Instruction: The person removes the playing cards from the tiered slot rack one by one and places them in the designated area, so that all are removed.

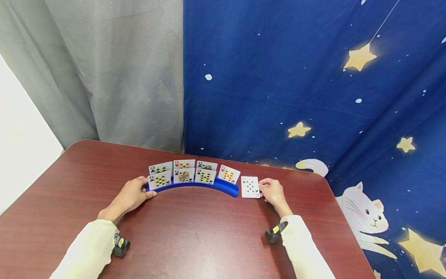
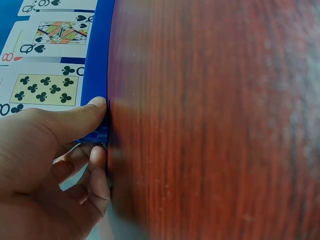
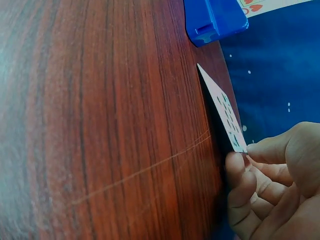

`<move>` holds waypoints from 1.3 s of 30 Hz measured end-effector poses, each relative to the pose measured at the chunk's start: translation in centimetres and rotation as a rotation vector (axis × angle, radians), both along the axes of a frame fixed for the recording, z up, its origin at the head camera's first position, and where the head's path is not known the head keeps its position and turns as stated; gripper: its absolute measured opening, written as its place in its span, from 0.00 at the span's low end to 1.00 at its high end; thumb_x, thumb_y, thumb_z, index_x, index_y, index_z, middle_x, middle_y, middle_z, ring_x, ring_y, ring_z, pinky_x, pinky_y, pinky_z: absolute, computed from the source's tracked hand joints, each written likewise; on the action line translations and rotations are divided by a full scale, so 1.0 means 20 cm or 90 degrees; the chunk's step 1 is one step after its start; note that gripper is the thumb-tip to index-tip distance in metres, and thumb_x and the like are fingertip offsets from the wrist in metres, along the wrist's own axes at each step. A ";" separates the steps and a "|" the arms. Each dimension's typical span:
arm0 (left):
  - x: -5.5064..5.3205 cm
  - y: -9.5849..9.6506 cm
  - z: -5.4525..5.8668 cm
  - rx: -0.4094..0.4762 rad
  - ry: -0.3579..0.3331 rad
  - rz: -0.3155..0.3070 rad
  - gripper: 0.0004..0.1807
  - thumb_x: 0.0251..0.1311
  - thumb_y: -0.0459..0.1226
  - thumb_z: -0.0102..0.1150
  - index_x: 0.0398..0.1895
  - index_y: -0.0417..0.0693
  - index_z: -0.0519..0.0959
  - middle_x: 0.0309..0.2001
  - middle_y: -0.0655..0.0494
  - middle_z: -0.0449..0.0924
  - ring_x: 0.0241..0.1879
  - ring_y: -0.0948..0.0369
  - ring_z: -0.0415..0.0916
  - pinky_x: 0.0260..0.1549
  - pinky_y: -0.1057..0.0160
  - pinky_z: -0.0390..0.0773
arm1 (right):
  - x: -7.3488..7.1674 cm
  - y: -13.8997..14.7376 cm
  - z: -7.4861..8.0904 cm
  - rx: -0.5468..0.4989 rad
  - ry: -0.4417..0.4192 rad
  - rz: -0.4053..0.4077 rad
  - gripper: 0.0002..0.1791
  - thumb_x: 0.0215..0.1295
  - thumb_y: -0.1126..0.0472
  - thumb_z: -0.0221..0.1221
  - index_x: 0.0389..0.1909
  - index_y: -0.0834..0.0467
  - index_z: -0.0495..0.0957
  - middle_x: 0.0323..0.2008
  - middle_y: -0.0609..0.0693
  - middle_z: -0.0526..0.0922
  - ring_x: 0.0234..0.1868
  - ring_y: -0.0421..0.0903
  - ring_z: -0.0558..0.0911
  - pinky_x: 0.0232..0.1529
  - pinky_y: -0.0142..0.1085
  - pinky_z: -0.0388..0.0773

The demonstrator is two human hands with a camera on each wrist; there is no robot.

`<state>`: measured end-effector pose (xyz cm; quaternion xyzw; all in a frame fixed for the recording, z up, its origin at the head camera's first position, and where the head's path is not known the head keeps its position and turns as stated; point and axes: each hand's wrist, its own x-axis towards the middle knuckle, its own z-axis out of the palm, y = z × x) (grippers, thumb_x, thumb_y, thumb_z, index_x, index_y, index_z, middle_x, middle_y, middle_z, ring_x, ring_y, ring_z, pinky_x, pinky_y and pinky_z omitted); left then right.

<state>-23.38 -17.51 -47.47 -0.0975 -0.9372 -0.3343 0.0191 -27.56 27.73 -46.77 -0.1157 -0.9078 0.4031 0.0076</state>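
Observation:
A curved blue card holder (image 1: 228, 188) stands on the table with several playing cards upright in two rows. Its left end is gripped by my left hand (image 1: 129, 197), thumb on the front edge, fingers curled beneath the end in the left wrist view. Closest to that hand is a clubs card (image 2: 44, 90), beside a queen of spades (image 2: 62, 34). Between thumb and fingers my right hand (image 1: 273, 193) pinches the right edge of a playing card (image 1: 249, 182) with black pips. This card is off the holder's right end, tilted in the right wrist view.
A red heart card (image 1: 229, 174) stands alone at the holder's right part. The brown wooden table (image 1: 195, 224) reaches back to a grey curtain (image 1: 139, 77) and a blue star-printed curtain (image 1: 244, 97). Black wrist cameras sit on both sleeves.

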 end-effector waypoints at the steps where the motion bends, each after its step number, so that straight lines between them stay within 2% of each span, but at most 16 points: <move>1: 0.00 0.00 0.00 -0.001 -0.001 0.002 0.19 0.56 0.34 0.70 0.47 0.31 0.80 0.34 0.50 0.75 0.31 0.58 0.69 0.34 0.58 0.68 | 0.00 0.00 0.00 0.001 0.001 0.001 0.10 0.63 0.64 0.60 0.42 0.63 0.83 0.27 0.51 0.86 0.20 0.38 0.80 0.16 0.31 0.73; 12: 0.00 -0.01 0.00 -0.007 -0.003 0.002 0.19 0.56 0.36 0.70 0.46 0.31 0.80 0.32 0.51 0.73 0.30 0.58 0.69 0.33 0.59 0.68 | 0.02 0.01 0.01 -0.015 0.004 0.000 0.07 0.65 0.66 0.57 0.38 0.65 0.82 0.27 0.53 0.86 0.20 0.39 0.81 0.17 0.32 0.76; 24: 0.00 0.00 0.00 -0.009 0.000 0.000 0.19 0.56 0.35 0.70 0.46 0.31 0.80 0.31 0.52 0.73 0.30 0.58 0.68 0.34 0.58 0.67 | 0.03 -0.07 0.07 0.044 0.063 0.010 0.07 0.63 0.66 0.58 0.39 0.62 0.83 0.30 0.55 0.87 0.26 0.46 0.85 0.18 0.30 0.75; 28: 0.00 0.00 -0.01 -0.010 0.001 0.001 0.17 0.57 0.35 0.70 0.45 0.32 0.80 0.30 0.53 0.71 0.29 0.59 0.67 0.33 0.59 0.67 | 0.04 -0.12 0.09 0.011 0.091 0.056 0.08 0.62 0.67 0.60 0.41 0.64 0.83 0.31 0.56 0.86 0.28 0.49 0.84 0.20 0.29 0.74; 35: 0.01 0.00 0.00 -0.006 0.004 0.003 0.17 0.56 0.35 0.70 0.44 0.31 0.80 0.30 0.52 0.72 0.29 0.58 0.68 0.33 0.59 0.67 | 0.06 -0.21 0.15 -0.073 0.106 0.180 0.10 0.61 0.71 0.64 0.44 0.65 0.83 0.36 0.57 0.86 0.32 0.45 0.82 0.30 0.31 0.75; 39: 0.01 0.00 0.00 -0.004 0.000 0.004 0.17 0.56 0.35 0.70 0.44 0.31 0.80 0.32 0.50 0.73 0.30 0.57 0.69 0.33 0.59 0.67 | 0.07 -0.25 0.17 -0.093 0.115 0.221 0.10 0.60 0.71 0.65 0.43 0.64 0.82 0.38 0.59 0.86 0.33 0.47 0.83 0.29 0.33 0.76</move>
